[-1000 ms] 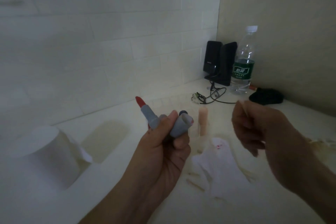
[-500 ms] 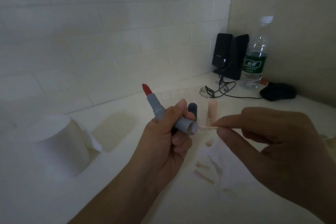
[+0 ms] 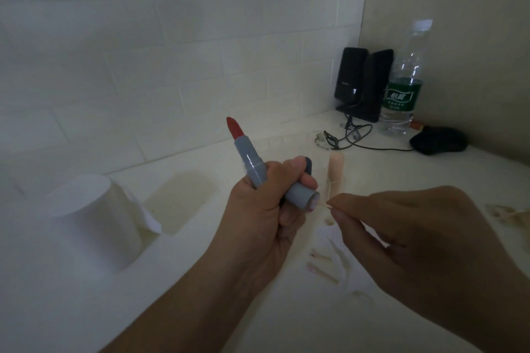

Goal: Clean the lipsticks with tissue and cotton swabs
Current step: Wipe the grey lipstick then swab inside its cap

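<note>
White countertop, tiled wall behind; tissue roll at left. Left hand grips an open red lipstick and its grey cap, cap mouth facing right. Right hand pinches a cotton swab, tip at the cap mouth. Advice: hold the cap steady, twirl the swab gently round the inner rim.

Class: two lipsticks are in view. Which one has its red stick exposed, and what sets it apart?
The grey lipstick gripped in the left hand: uncapped, red tip up. The pale pink lipstick stands closed on the counter, untouched.
</note>
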A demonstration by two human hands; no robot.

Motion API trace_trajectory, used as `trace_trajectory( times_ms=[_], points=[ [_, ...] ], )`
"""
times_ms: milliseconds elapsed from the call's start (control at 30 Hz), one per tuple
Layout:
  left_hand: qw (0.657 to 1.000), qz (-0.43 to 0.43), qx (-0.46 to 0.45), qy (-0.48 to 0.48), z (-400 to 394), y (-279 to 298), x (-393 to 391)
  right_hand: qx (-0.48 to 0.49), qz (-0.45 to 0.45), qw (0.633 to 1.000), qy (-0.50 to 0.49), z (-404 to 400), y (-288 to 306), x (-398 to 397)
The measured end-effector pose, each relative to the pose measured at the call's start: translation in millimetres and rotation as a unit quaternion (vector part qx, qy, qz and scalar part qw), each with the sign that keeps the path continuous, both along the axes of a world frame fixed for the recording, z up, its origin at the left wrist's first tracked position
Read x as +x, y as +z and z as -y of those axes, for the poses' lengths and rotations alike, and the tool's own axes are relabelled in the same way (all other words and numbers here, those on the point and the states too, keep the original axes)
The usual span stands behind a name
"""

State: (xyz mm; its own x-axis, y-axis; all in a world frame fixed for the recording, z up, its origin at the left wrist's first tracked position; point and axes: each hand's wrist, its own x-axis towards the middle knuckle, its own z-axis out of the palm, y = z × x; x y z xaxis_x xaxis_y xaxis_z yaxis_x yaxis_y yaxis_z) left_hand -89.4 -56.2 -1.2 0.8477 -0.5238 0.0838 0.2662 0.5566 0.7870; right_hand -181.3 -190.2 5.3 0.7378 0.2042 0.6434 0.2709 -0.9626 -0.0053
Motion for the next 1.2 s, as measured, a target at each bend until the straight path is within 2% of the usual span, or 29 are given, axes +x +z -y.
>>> trace_trajectory(
  times_ms=[367, 667, 1200],
  points=[
    [1.000, -0.003, 0.008, 0.003, 1.3, -4.6, -0.3, 0.000, -0.036, 0.998, -0.044, -8.5, -1.2, -2.8],
    [1.000, -0.002, 0.007, -0.015, 1.2, -7.1, -0.5, 0.049, -0.054, 0.997, -0.017, -12.1, -0.3, -3.9],
    [0.998, 0.012, -0.017, -0.056, 0.5, -5.2, -2.4, 0.130, 0.017, 0.991, 0.011, -11.8, 2.3, -2.5]
  ],
)
